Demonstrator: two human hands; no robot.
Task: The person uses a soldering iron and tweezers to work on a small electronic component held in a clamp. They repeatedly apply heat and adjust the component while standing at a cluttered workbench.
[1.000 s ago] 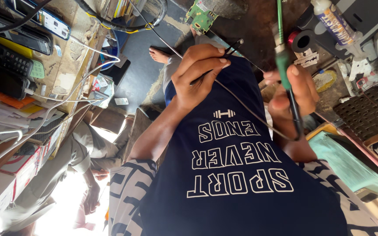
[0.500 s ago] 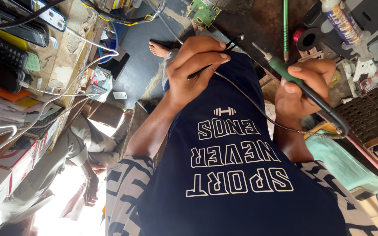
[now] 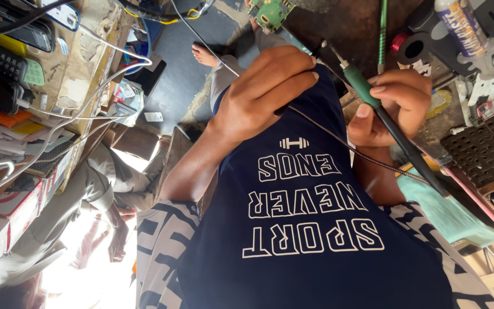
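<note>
My left hand is curled in front of my dark blue printed shirt, pinching a thin grey wire that runs across my chest, plus a small dark part I cannot identify. My right hand grips a soldering iron by its green sleeve. Its metal tip points up-left, just beside the left hand's fingertips. The iron's black handle and cord trail down to the right. A small green circuit board lies above the left hand on the dark worktop.
A cluttered shelf with phones and white cables fills the left side. Another person in grey trousers sits low at left. My bare foot rests on the floor. A glue tube, black perforated mat and teal cloth lie at right.
The soldering iron has swung from nearly upright to slanted, its tip now close to the left hand. My right hand rose with it. The left hand has stayed in place.
</note>
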